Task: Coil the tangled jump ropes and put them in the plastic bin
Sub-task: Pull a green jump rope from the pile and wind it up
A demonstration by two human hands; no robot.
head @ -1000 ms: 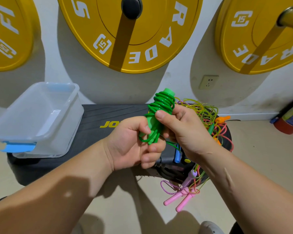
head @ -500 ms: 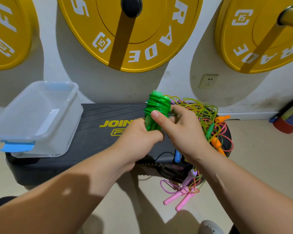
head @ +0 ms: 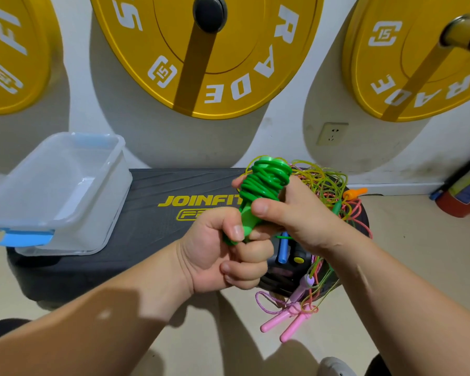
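Over at the left, the clear plastic bin (head: 103, 213) sits on the end of the black JOINFIT step platform (head: 152, 191). Mid-frame, the left hand (head: 220, 256) has its fingers (head: 244, 268) curled tight round the lower ends of the green handles (head: 245, 219). Above that, the green jump rope (head: 266, 180) is wound in close turns round the handles, and the right hand (head: 301, 215) wraps thumb and fingers round that bundle. It looks light, with a springy plastic cord likely to spring loose if let go. The hold therefore belongs across the wraps themselves, not on the handles alone. Right of the hands, the tangle of thin ropes (head: 329, 183) lies on the platform's far end, limp and likely to snag. Its pink handles (head: 280, 324) hang off the edge toward the floor.
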